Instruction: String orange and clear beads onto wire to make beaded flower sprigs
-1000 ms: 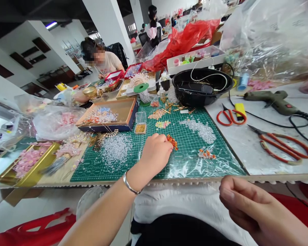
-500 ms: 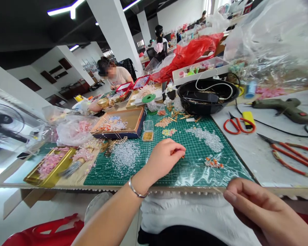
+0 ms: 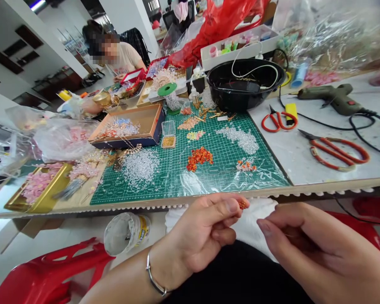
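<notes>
My left hand (image 3: 205,228), with a silver bangle at the wrist, is closed in front of the table edge. Between its thumb and forefinger sits a small orange bead (image 3: 242,205). My right hand (image 3: 313,245) faces it a short way to the right, thumb and forefinger pinched on a thin wire that barely shows. Beyond both hands, a pile of orange beads (image 3: 199,158) lies on the green cutting mat (image 3: 171,181). To its right is a small cluster of orange and clear beaded pieces (image 3: 246,166).
Clear beads (image 3: 141,169) and a small box of gold beads (image 3: 168,141) lie on the mat. Red-handled scissors (image 3: 278,120), pliers (image 3: 335,150) and a glue gun (image 3: 332,97) are at right. A black basin (image 3: 243,97) stands behind. Another person (image 3: 126,55) sits across.
My left hand has come back from the orange bead pile toward my body with a bead, uncovering the pile. My right hand stays pinched, now close to the left. The view has tilted down.
</notes>
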Motion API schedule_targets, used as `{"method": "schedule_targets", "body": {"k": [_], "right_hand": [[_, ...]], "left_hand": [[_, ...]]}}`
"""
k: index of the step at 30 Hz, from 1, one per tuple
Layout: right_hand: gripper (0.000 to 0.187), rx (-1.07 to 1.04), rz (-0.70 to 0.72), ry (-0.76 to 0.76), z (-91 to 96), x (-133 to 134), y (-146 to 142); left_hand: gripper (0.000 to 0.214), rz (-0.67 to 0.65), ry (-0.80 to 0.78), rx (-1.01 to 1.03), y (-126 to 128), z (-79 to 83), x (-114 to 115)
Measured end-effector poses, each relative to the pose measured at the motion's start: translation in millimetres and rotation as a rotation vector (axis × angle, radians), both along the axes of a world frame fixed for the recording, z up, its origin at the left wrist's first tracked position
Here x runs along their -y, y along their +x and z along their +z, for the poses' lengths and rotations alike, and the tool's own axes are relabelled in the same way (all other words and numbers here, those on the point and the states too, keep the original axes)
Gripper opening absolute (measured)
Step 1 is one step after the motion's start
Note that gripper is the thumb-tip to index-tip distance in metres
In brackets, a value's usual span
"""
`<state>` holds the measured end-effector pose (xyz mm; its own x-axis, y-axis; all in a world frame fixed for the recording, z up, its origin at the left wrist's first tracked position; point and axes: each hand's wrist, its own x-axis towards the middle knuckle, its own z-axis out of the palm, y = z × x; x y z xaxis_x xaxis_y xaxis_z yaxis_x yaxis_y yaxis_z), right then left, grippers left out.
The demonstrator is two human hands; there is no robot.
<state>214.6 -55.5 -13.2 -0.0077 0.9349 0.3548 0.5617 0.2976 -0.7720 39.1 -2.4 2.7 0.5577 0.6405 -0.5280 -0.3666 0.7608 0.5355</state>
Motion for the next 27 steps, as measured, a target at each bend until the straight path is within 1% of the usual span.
{"method": "schedule_targets", "body": {"k": [3,7,11,14,19,27], "right_hand": [[0.022,0.012,0.015,-0.040,4.8,0,-1],[0.022,0.021,-0.001,-0.064,7.6,3,-2],[0.024,-0.016,0.012,-0.091,9.7,2,-3],[0.024,-0.012,0.012,-0.109,11.9,1,-3],[0.023,0.011,0.020,-0.099,13.4,2,-4],[0.022,-0.023,0.047,-0.081,15.2,1,-6]], "left_hand": [[0.025,0.004,0.015,-0.027,-1,1.3,2],[0.023,-0.012,0.031,-0.032,-1,0.4,5],[0.022,-0.001,0.056,-0.036,-2,-1.7,6],[0.020,-0.003,0.096,-0.051,-3,-1.3,7],[0.014,0.003,0.260,-0.105,-4,-0.4,9],[0.013,0.020,0.278,-0.113,-2,-2.0,8]]}}
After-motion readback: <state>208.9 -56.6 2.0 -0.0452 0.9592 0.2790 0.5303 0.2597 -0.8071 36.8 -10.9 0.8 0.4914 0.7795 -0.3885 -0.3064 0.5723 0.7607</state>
